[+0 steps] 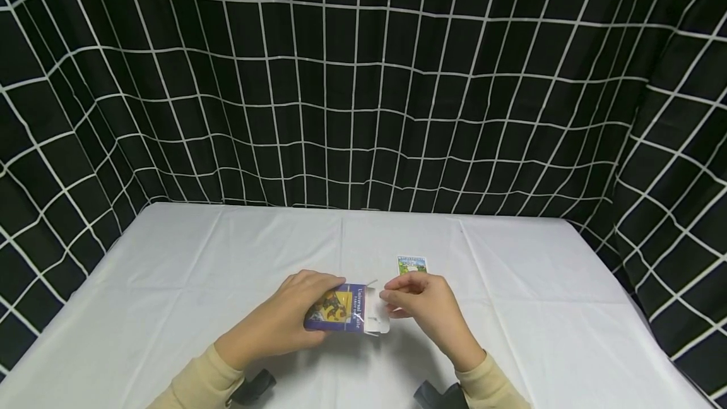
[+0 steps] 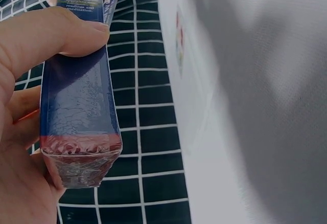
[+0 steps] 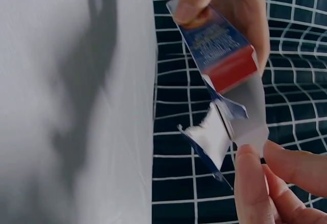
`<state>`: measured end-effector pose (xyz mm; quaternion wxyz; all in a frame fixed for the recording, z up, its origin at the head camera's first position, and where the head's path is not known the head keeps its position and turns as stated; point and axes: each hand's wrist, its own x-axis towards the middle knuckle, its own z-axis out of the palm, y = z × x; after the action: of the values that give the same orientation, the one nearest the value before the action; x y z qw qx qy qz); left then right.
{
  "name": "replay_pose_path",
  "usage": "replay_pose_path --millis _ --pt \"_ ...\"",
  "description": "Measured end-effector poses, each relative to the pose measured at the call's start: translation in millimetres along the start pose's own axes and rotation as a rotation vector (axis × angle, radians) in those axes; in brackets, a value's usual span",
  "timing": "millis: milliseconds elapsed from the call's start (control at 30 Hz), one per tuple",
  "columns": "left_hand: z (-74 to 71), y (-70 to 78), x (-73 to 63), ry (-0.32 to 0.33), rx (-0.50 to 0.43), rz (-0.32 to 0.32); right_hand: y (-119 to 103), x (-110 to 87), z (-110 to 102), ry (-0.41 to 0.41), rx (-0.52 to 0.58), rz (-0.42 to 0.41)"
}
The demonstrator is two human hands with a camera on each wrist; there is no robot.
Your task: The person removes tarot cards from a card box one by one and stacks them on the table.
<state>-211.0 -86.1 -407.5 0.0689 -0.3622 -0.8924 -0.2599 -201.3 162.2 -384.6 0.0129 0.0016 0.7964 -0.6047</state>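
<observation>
My left hand (image 1: 289, 311) grips a blue tarot card box (image 1: 339, 308), its thumb along one narrow side and fingers on the other. The box is held above the table with its opened end toward the right. In the left wrist view, clear crinkled film covers the red-edged closed end of the box (image 2: 79, 101). White inner flaps (image 3: 209, 134) stick out of the opened end in the right wrist view. Thumb and fingers of my right hand (image 1: 425, 300) pinch the edge of the long white flap (image 1: 377, 311). How far the contents fill the box is hidden.
A colourful card (image 1: 411, 263) lies on the white-covered table (image 1: 255, 251) just beyond my right hand, partly hidden by it. Black cloth with a white grid (image 1: 341, 93) hangs behind and at both sides. Dark wrist mounts (image 1: 254, 387) show under the sleeves.
</observation>
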Motion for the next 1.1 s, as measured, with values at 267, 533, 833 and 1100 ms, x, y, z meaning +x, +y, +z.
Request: replay_pose_path --millis 267,533,833,1100 --pt "0.4 0.9 0.6 -0.002 -0.003 0.004 2 -1.1 9 -0.004 0.019 0.011" --pt "0.1 1.8 0.8 -0.008 -0.017 -0.006 5 -1.9 14 -0.011 0.010 0.030" --pt "0.9 2.8 -0.2 -0.010 -0.030 -0.003 9 -2.8 18 -0.010 0.008 0.031" --pt "1.1 3.2 0.4 -0.002 -0.028 0.011 9 -1.7 20 0.015 -0.016 0.009"
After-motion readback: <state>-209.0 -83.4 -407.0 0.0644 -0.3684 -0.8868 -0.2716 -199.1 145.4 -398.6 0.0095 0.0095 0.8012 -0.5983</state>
